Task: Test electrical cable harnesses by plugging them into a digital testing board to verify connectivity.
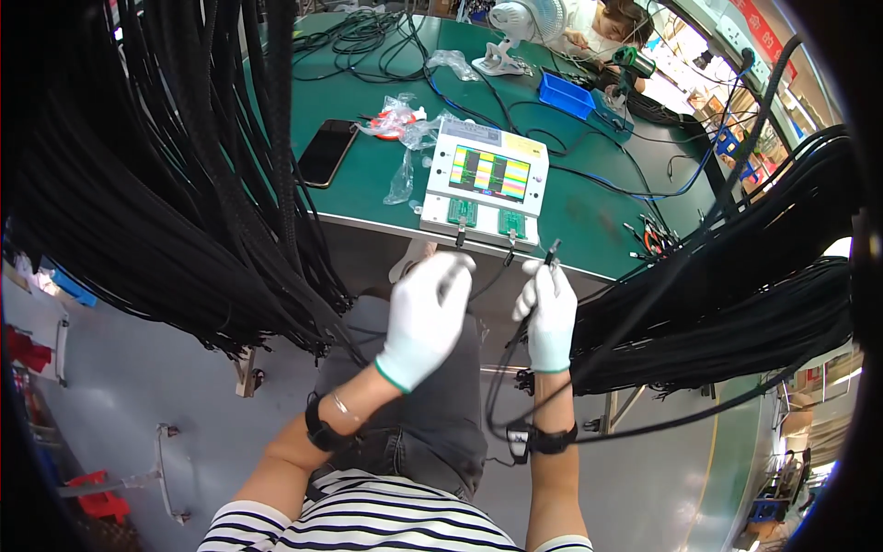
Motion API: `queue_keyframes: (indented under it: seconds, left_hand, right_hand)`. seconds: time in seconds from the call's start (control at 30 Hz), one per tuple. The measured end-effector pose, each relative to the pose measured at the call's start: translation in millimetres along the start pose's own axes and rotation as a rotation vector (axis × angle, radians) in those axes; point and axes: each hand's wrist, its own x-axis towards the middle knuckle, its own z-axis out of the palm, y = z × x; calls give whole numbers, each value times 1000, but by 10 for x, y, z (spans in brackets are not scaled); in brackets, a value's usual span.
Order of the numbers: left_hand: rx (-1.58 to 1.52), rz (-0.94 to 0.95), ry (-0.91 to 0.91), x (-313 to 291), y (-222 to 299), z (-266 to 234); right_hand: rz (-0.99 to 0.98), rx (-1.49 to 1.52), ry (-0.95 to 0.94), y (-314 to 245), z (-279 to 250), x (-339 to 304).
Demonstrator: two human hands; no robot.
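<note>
A white tester box [486, 175] with a lit colour-table screen stands at the table's near edge. Two green circuit boards sit along its front. One black plug [461, 235] is at the left board, and another plug [510, 252] hangs from the right one on its cable. Just below the left plug is my left hand [428, 308], in a white glove, slightly blurred; its fingers are curled, with a gap beside the thumb and nothing visible in them. My gloved right hand [552, 313] pinches a black cable connector [552, 250], its tip pointing up, right of the box. Its cable drops past my wrist.
Thick bundles of black cables [175, 175] hang at left, and more cables [699, 313] lie at right. On the green table [579, 221] are a phone [328, 153], red-handled pliers [391, 124], plastic bags, a blue tray [566, 96] and a fan [529, 23]. Another person [602, 28] sits opposite.
</note>
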Motion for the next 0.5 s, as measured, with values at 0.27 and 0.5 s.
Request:
queue_keyframes:
  seconds: [0.27, 0.5]
  left_hand:
    - [-358, -475, -177, 573, -499, -11]
    - [-439, -514, -181, 503, -510, 140]
  right_hand:
    - [-73, -494, 82, 191, 30, 411]
    - [-4, -415, 21, 171, 80, 376]
